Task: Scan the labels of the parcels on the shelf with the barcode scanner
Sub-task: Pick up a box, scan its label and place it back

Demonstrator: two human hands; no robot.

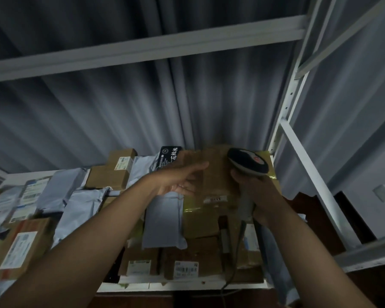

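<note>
Fingers of the left hand were held straight against a brown box. At 3 o'clock, the scanner was gripped by the right hand over the shelf.

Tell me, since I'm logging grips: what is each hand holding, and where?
Right hand grips the barcode scanner by its handle; left hand reaches open over the cardboard parcel.

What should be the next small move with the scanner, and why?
Probably tilt the scanner down toward the small label on the brown box. The right hand grips the scanner above that box, and the left hand rests open on it, so this label is nearest.
</note>
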